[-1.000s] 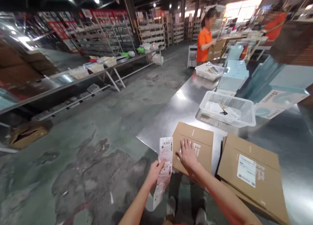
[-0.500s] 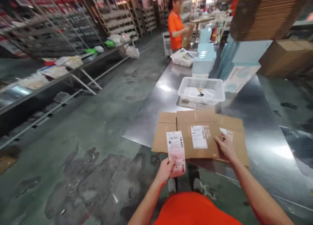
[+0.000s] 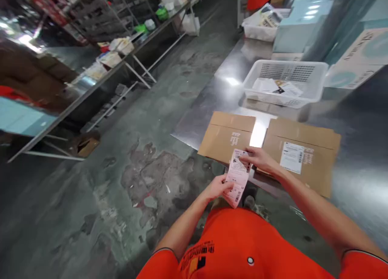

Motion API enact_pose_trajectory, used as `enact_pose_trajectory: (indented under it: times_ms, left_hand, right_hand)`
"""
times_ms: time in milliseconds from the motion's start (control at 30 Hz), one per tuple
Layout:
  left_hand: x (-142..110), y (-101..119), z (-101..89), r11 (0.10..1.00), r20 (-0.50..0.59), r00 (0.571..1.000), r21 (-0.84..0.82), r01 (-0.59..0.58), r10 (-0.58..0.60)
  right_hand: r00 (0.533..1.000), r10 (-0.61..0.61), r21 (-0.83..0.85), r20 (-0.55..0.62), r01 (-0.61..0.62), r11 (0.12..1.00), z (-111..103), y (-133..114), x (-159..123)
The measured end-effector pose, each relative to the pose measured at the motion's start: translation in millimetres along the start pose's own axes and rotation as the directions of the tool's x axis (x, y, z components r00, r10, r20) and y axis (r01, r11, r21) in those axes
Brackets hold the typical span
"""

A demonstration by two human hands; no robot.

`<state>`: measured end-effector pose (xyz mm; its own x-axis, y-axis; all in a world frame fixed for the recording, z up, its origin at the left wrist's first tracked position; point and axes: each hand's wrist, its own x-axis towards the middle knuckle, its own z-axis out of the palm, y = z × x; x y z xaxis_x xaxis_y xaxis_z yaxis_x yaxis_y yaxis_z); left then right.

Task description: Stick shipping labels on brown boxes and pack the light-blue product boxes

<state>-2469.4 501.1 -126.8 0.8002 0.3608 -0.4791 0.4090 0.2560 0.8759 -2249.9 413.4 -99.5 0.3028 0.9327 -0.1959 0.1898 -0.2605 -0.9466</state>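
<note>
My left hand (image 3: 218,187) pinches the lower part of a strip of printed labels (image 3: 237,177) in front of my orange shirt. My right hand (image 3: 259,160) grips the strip's top end with closed fingers. Just beyond the hands, two flattened cardboard boxes lie on the steel table (image 3: 218,97). The left box (image 3: 228,137) is bare of labels but has small print. The right box (image 3: 303,154) carries a white shipping label (image 3: 292,151).
A white plastic basket (image 3: 286,82) with papers stands behind the boxes. Pale blue cartons (image 3: 303,26) and a second basket (image 3: 260,24) sit further back. Left of the table is open concrete floor, then a long shelf rack (image 3: 100,73) with goods.
My right hand left the labelled box and came back to the label strip. The right box now lies beside the left one with a gap between. The view has tilted downward.
</note>
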Motion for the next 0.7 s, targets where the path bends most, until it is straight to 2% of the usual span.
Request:
enact_pose_trajectory:
  times_ms: [67, 133, 267, 333, 433, 500, 600, 700]
  left_hand:
    - [-1, 10, -6.2, 0.986, -0.096, 0.989, -0.111, -0.123, 0.112]
    - [7, 20, -13.3, 0.969, -0.233, 0.961, -0.155, -0.190, 0.151]
    - [40, 21, -32.1, 0.997, -0.398, 0.916, -0.049, -0.065, 0.040]
    - [54, 11, -45.6, 0.999, -0.415, 0.909, -0.054, 0.004, -0.026]
    - [59, -14, -70.7, 0.986, -0.365, 0.919, -0.128, 0.109, -0.149]
    - [49, -33, -87.6, 0.975, -0.319, 0.926, -0.159, 0.158, -0.202]
    - [18, -58, -110.0, 0.961, -0.277, 0.927, -0.181, 0.209, -0.254]
    - [-5, -68, -131.3, 0.957, -0.317, 0.913, -0.212, 0.197, -0.258]
  right_hand:
    - [0.999, 0.018, -0.040, 0.042, -0.016, 0.999, 19, -4, 9]
    - [0.998, -0.005, -0.103, 0.062, 0.012, 0.995, 33, -4, 12]
    - [0.998, -0.052, -0.261, 0.025, 0.057, 0.964, 48, 1, 27]
    - [0.998, -0.070, -0.357, 0.002, 0.066, 0.932, 48, 7, 50]
    - [0.989, -0.102, -0.536, -0.106, 0.029, 0.844, 39, 16, 99]
    - [0.977, -0.112, -0.689, -0.184, -0.047, 0.723, 29, 21, 131]
    - [0.972, -0.095, -0.817, -0.213, -0.123, 0.564, 16, 27, 161]
    - [0.946, -0.147, -0.822, -0.289, -0.166, 0.545, 16, 33, 171]
